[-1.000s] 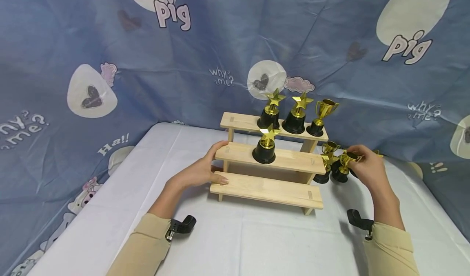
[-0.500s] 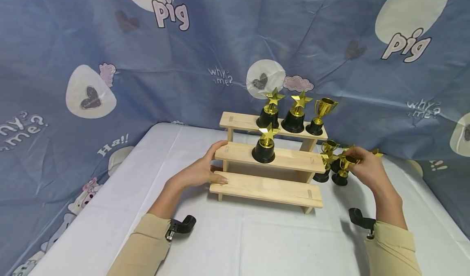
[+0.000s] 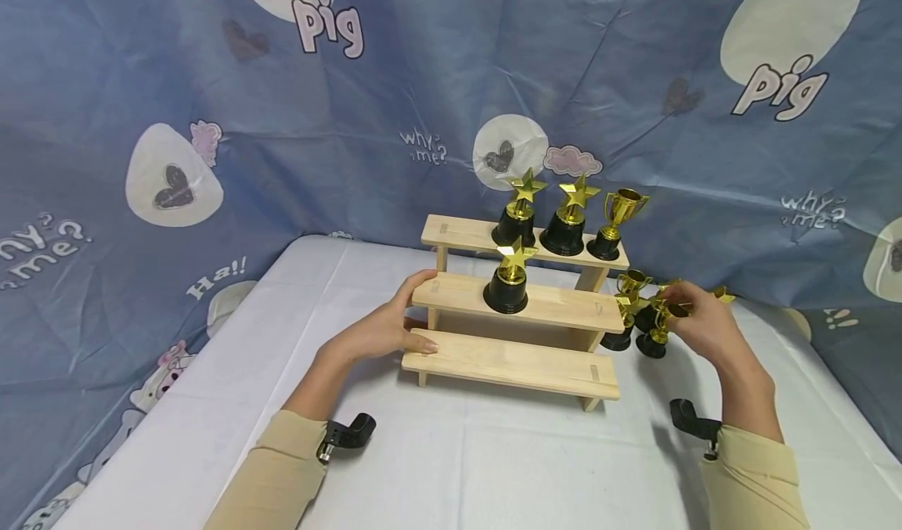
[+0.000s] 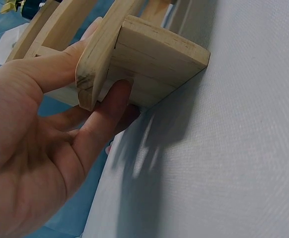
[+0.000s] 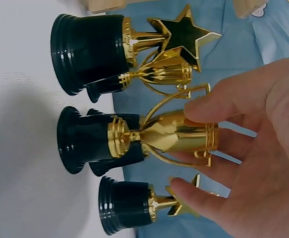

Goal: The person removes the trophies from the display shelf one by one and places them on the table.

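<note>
My left hand (image 3: pixel 384 330) grips the left end of a three-step wooden display stand (image 3: pixel 507 362). In the left wrist view, thumb and fingers wrap the end of a step board (image 4: pixel 97 62). To the right of the stand, my right hand (image 3: pixel 705 326) pinches a small gold cup trophy (image 5: pixel 172 136) on a black base by its bowl. The right wrist view shows the thumb on the near side and fingers behind the cup. Close about it stand a star trophy (image 5: pixel 92 52), another cup trophy (image 5: pixel 167 72) and a smaller-looking star trophy (image 5: pixel 127 206).
On the stand's top step are two star trophies (image 3: pixel 567 228) and a cup trophy (image 3: pixel 620 217). One more star trophy (image 3: pixel 507 287) stands on the middle step. A blue printed cloth (image 3: pixel 395 84) hangs behind the white-covered table (image 3: pixel 528 459).
My right hand has shifted slightly right and toward me around the cup trophy, which now leans a little. The left hand and the stand keep their place.
</note>
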The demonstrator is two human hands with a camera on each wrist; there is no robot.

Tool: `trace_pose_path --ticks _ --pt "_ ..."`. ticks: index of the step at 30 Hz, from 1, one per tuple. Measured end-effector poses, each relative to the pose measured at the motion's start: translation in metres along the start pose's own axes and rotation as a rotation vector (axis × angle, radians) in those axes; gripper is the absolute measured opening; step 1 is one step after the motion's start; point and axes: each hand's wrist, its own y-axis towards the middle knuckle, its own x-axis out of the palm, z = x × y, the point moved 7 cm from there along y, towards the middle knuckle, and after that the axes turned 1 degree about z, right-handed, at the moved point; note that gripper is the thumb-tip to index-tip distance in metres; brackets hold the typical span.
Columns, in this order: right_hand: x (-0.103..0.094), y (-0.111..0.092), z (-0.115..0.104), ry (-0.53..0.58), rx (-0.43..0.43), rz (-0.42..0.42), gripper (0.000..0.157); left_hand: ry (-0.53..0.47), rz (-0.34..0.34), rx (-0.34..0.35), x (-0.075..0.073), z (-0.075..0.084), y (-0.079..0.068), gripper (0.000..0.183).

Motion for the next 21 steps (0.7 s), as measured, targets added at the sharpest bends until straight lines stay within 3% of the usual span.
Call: trace_pose_path --ticks 6,21 --pt "-0.007 -0.003 -0.007 -0.007 -0.053 -0.025 0.051 0.023 0.013 0.004 -0.001 -0.001 0.0 0.112" --pt "-0.038 -0.027 -0.064 0.029 -0.154 0.135 0.054 0.001 -0.001 -0.004 0.0 0.0 0.001 0.112"
